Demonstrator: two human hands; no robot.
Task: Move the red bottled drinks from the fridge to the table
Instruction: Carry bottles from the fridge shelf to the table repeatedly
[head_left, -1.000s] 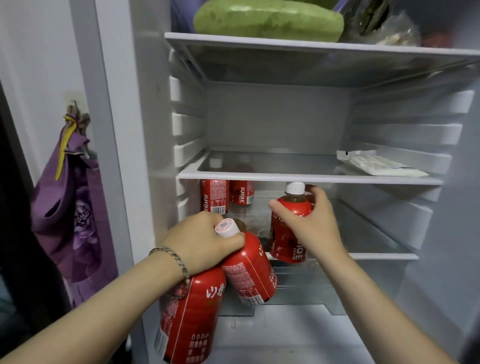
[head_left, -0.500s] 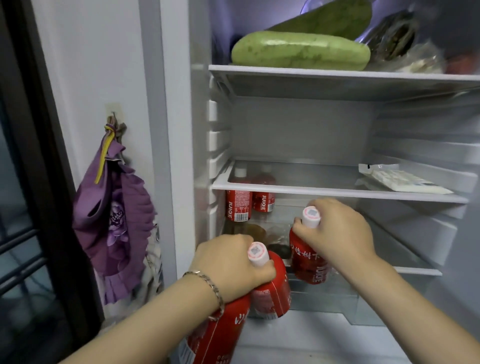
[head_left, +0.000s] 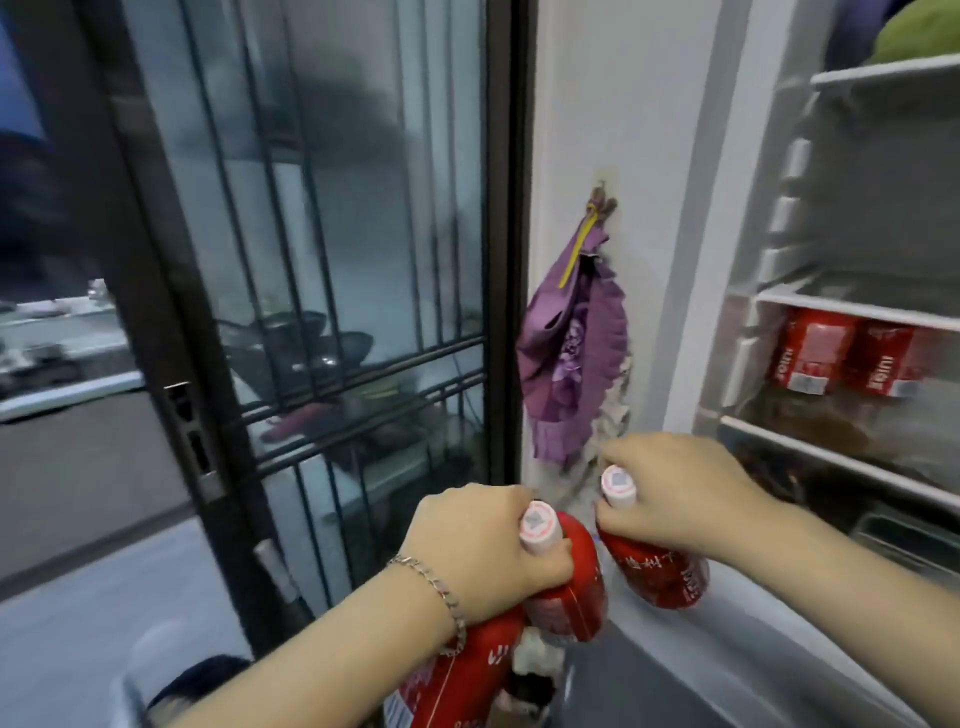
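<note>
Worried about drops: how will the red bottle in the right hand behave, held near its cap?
The right hand grips the red bottle by its neck, so the body likely swings. Its glossy wrap may be slippery. Round, it would probably roll if laid down.

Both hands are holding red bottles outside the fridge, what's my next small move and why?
Probably carry them toward the table, which this view does not show. The left hand grips two red bottles, the right hand a third bottle, all clear of the fridge; neither hand could take the two shelf bottles.
</note>
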